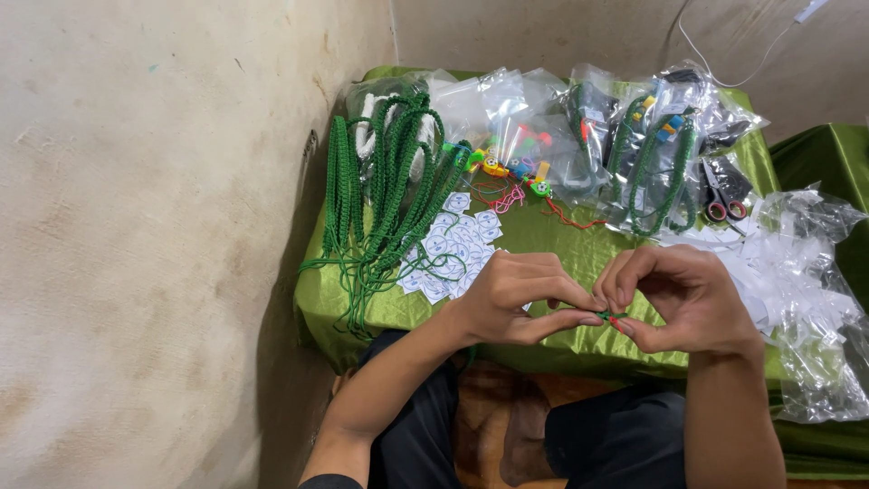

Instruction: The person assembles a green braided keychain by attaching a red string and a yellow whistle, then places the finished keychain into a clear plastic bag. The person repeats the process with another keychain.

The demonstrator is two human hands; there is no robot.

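1. A low table draped in a green cloth (543, 237) fills the middle of the view, with a pale wall from 9 to 12 o'clock.
2. A heap of clear plastic bags (815, 299) lies at 3 o'clock; more bagged goods (561, 127) line the far edge at 12 o'clock, some holding finished green cords.
3. A thick bundle of green braided cords (389, 181) hangs over the table edge at 10 o'clock, loose ends trailing. By the look of it, much braiding is already done.
4. Small white paper tags (457, 249) lie scattered at 11 o'clock of the hands, apparently still unattached.
5. Red-handled scissors (724, 204) rest at 2 o'clock.
6. The left hand (511, 299) and right hand (679, 303) meet at centre, just above the near table edge.
7. Between them sits a tiny green-and-red cord piece (611, 317): both hands' thumbs and forefingers are pinched together on it, other fingers curled. This piece seems mid-work, not yet among the finished ones.
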